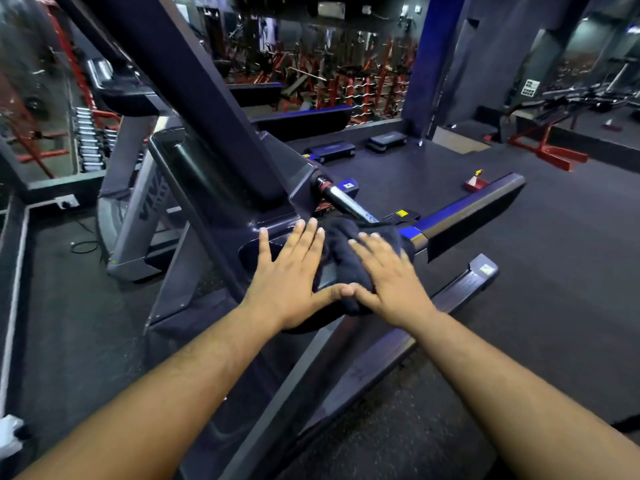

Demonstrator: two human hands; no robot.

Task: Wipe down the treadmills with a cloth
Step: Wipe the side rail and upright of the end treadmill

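A dark cloth (349,261) is bunched on the console ledge of the nearest treadmill (221,188), just below the point where the chrome handlebar (349,204) leaves the upright. It is pinned there by both hands: the right hand (388,275) is laid flat on top of the cloth with fingers straight, and the left hand (287,271) is spread flat just beside it, its fingertips reaching the cloth's edge and its palm over the ledge, thumbs touching. Nothing is gripped; the flat palms are judged to be placed so that pressure can be spread and the cloth slid across the surface. The part of the ledge under the cloth and hands is hidden, so it cannot be told how clean it is. A second treadmill (138,209) stands beyond the upright, partly blocked by it, and its lettering is only partly readable. The mirrored gym behind the handlebar is blurred.
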